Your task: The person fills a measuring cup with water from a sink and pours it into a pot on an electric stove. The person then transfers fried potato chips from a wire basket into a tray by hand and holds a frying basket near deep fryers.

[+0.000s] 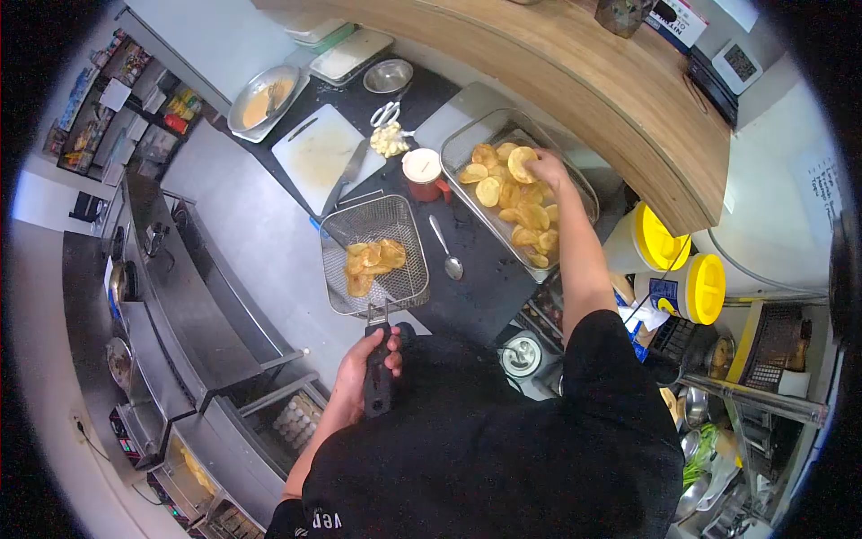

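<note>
My left hand (377, 355) is wrapped round the black handle (378, 388) of a wire fry basket (415, 238). In the bottom of that basket lies a small pile of fried potato chips (373, 260). My right hand (545, 169) reaches over a larger mesh tray (458, 148) and pinches a round potato chip (522, 164) by its edge. Many more golden chips (532, 216) lie heaped in the tray below. Between the two baskets, a metal spoon (445, 247) rests on the dark counter.
Past the fry basket are a white cutting board (310, 148) with a knife (346, 180), a red cup (424, 175) and a metal bowl (388, 76). A wooden shelf (557, 81) overhangs the right side. Yellow-lidded tubs (705, 287) stand beside the tray.
</note>
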Demonstrator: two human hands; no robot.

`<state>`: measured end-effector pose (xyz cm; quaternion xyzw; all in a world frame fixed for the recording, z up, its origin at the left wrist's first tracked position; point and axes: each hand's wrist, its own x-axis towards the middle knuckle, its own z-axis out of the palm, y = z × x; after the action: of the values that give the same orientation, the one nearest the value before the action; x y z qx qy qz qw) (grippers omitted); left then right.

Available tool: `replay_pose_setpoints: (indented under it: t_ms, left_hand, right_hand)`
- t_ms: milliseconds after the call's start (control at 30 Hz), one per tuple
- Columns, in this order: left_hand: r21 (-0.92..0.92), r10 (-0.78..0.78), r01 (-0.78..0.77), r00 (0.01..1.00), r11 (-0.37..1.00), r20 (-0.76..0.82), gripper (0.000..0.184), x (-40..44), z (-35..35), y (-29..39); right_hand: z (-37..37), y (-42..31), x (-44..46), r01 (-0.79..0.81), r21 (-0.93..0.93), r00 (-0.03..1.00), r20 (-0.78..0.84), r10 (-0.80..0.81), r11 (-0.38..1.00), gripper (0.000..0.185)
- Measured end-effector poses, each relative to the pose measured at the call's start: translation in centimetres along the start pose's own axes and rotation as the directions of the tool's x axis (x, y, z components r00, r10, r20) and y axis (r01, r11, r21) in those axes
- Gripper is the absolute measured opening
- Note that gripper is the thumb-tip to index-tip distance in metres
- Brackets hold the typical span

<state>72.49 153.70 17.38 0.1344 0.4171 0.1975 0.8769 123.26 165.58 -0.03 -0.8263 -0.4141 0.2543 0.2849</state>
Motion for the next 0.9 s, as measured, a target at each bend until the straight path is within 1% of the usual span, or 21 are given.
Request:
replay_pose_setpoints:
  t_ms: [33,67,133,167,233,267,333,467,533,567,600,633,667,733,800,833,867,900]
  left_hand:
    - [0.003,-0.006,0.006,1.000,1.000,0.004,0.033,0.2,0.0,0.0]
    - [0.021,-0.015,0.014,0.999,1.000,0.031,0.031,0.3,-0.1,0.0]
    - [0.046,-0.032,0.030,0.998,0.998,0.059,0.028,0.5,0.2,0.0]
    - [0.058,-0.044,0.041,0.997,0.997,0.056,0.028,0.5,0.5,0.0]
    - [0.075,-0.064,0.059,0.996,0.995,0.057,0.027,0.8,0.8,-0.1]
    - [0.073,-0.072,0.067,0.995,0.995,0.065,0.027,1.0,0.7,-0.2]
    - [0.075,-0.080,0.074,0.994,0.994,0.072,0.027,1.2,0.8,-0.2]
    - [0.062,-0.092,0.088,0.994,0.994,0.054,0.026,1.3,1.0,-0.2]
    - [0.034,-0.081,0.080,0.996,0.996,0.036,0.025,1.4,1.1,-0.3]
    - [0.066,-0.077,0.074,0.996,0.995,0.034,0.024,1.5,1.3,-0.2]
    - [0.096,-0.071,0.068,0.997,0.993,0.026,0.024,1.4,1.3,-0.2]
    - [0.080,-0.058,0.058,0.998,0.995,0.001,0.024,1.4,1.3,-0.1]
    - [0.090,-0.069,0.068,0.998,0.994,0.002,0.026,1.5,1.4,-0.2]
    - [0.104,-0.086,0.085,0.996,0.991,0.007,0.029,1.8,1.4,-0.3]
    - [0.117,-0.077,0.078,0.997,0.990,-0.008,0.029,1.8,1.7,-0.3]
    - [0.132,-0.060,0.063,0.998,0.989,-0.022,0.029,1.8,2.1,-0.3]
    - [0.156,-0.049,0.055,0.998,0.986,-0.043,0.030,1.6,2.5,-0.1]
    - [0.163,-0.063,0.066,0.998,0.984,-0.025,0.030,1.7,2.2,-0.2]
  right_hand:
    - [-0.3,0.0,-0.5,-0.046,0.051,0.999,-0.002,0.046,0.998,0.039]
    - [-0.2,0.5,-0.2,-0.053,0.051,0.999,-0.006,0.054,0.997,0.039]
    - [0.7,3.0,1.6,0.027,0.080,0.998,0.048,-0.031,0.996,0.035]
    - [0.7,3.8,1.6,0.018,0.082,0.999,0.043,-0.021,0.997,0.035]
    - [-0.1,2.5,0.5,-0.065,0.130,0.987,0.155,0.044,0.989,0.030]
    - [-0.3,1.9,0.0,-0.071,0.132,0.987,0.151,0.051,0.989,0.030]
    - [-0.5,0.9,-0.9,-0.088,0.205,0.990,0.123,0.063,0.975,0.028]
    - [-1.4,-0.9,-2.8,-0.087,0.243,0.991,0.116,0.060,0.966,0.028]
    - [-1.0,-1.0,-3.3,-0.146,0.500,0.985,0.153,0.079,0.854,0.026]
    - [-0.1,-0.5,-2.6,-0.116,0.539,0.992,0.109,0.067,0.834,0.026]
    - [0.0,-1.0,-2.7,-0.097,0.507,0.988,0.156,0.020,0.856,0.027]
    - [0.0,-2.2,-2.9,-0.076,0.475,0.979,0.203,-0.025,0.877,0.029]
    - [0.3,-3.4,-3.1,-0.027,0.369,0.971,0.229,-0.062,0.929,0.027]
    - [0.4,-9.0,-6.9,-0.009,0.409,0.942,0.309,-0.129,0.912,0.029]
    - [0.2,-14.6,-11.1,-0.035,0.258,0.923,0.379,-0.068,0.966,0.032]
    - [0.8,-15.9,-11.6,-0.019,0.281,0.874,0.471,-0.121,0.959,0.042]
    - [0.1,-17.0,-12.9,-0.053,0.470,0.805,0.542,-0.241,0.881,0.051]
    - [1.2,-15.4,-11.4,-0.099,0.557,0.793,0.545,-0.273,0.824,0.056]
